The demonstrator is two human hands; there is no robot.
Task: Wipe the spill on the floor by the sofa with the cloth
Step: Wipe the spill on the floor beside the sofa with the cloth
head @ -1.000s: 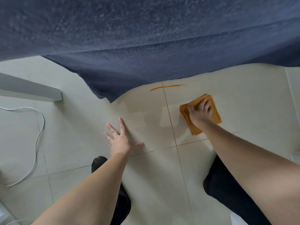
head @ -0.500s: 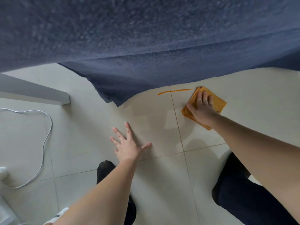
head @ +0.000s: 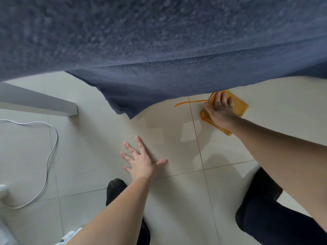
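Note:
A thin orange streak of spill (head: 190,102) lies on the pale floor tiles just below the hanging edge of the dark blue sofa cover (head: 159,59). My right hand (head: 219,110) presses flat on a folded orange cloth (head: 237,106) at the streak's right end, right against the cover's edge. The cloth's far corner sits under the fabric edge. My left hand (head: 141,160) rests flat on the tile with fingers spread, empty, well to the lower left of the streak.
A white furniture leg or board (head: 44,105) lies at the left. A white cable (head: 51,156) loops over the floor beyond it. My knees in dark clothing (head: 265,214) rest on the tiles at the bottom.
My right hand has slid the cloth up and away, from the open tile to the sofa cover's edge, reaching the right end of the streak. My left hand stays planted.

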